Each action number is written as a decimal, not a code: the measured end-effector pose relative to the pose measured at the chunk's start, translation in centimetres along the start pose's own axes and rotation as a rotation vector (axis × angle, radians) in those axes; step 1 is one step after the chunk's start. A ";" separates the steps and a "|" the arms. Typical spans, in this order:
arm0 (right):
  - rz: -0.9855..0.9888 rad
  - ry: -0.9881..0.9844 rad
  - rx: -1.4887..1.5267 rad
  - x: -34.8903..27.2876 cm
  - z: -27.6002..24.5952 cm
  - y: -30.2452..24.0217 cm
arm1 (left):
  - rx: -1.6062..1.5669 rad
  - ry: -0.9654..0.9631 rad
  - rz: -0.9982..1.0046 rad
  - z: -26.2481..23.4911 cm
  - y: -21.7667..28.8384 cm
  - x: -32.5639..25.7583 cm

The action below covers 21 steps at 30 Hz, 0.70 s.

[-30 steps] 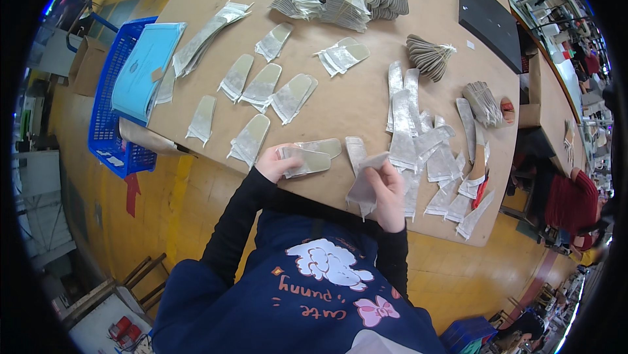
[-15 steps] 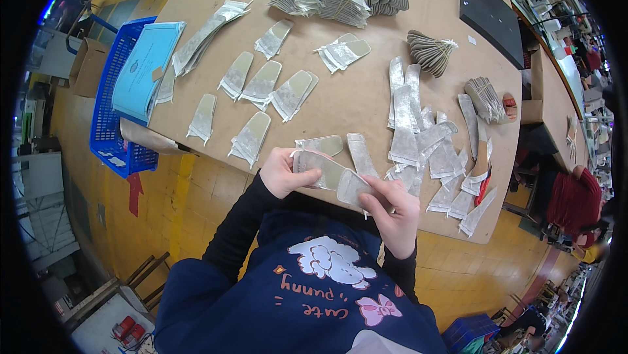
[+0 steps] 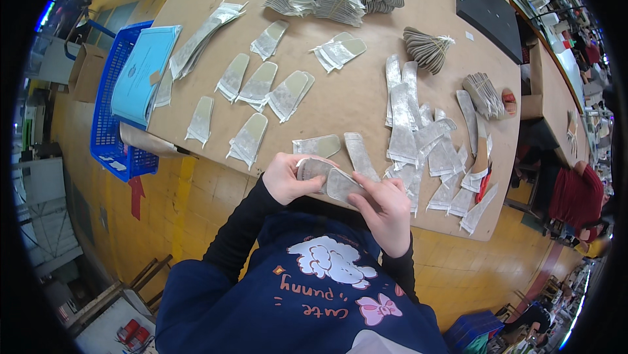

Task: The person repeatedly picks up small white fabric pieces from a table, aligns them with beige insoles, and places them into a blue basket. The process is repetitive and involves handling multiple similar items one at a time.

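Note:
Above the table's near edge, my left hand pinches a grey tapered fabric piece with a stitched rim, thumb on its face. My right hand grips a second grey rounded fabric piece. The two pieces overlap between my hands; whether they are joined I cannot tell. Just beyond my fingers lie a flat tapered piece and a longer narrow one. To the right spreads a loose heap of shiny grey strips, with a red-handled tool partly under it.
Several tapered pieces are scattered to the left. Tied bundles stand at the far side, near a black board. A blue basket with a light-blue folder hangs by the left edge. One person sits at far right.
My hands have drawn closer together, and the two pieces now overlap more. The right hand has shifted slightly left. The view has moved slightly; the pieces on the table stay put.

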State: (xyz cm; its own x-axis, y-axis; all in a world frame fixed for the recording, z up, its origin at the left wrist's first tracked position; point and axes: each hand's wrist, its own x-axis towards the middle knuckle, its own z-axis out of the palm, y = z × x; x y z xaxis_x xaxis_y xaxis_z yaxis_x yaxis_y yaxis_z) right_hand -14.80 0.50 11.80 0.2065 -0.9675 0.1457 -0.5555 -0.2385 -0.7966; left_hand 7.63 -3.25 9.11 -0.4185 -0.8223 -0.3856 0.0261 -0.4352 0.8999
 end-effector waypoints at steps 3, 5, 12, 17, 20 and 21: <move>-0.008 0.003 -0.014 0.0 0.0 0.1 | 0.040 -0.005 0.018 0.0 0.1 0.0; -0.006 0.004 -0.022 -0.1 0.1 0.2 | 0.072 -0.001 0.031 0.2 0.2 0.0; -0.064 0.019 -0.107 0.0 0.5 0.5 | 0.087 -0.004 0.115 0.6 0.4 -0.2; -0.028 0.000 -0.136 -0.2 0.4 0.5 | 0.176 0.042 0.160 1.2 -0.1 -0.1; 0.078 -0.029 0.064 -0.4 0.5 0.6 | 0.108 0.056 0.092 1.0 -0.6 0.1; 0.111 -0.048 0.128 -0.3 0.6 0.7 | 0.052 0.042 0.089 1.0 -0.7 0.1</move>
State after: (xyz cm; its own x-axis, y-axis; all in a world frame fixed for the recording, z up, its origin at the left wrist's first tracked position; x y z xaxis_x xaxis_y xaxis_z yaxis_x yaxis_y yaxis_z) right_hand -14.79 0.72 10.89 0.1896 -0.9815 0.0264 -0.4710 -0.1146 -0.8746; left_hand 6.69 -2.66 8.61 -0.3778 -0.8720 -0.3113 0.0136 -0.3414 0.9398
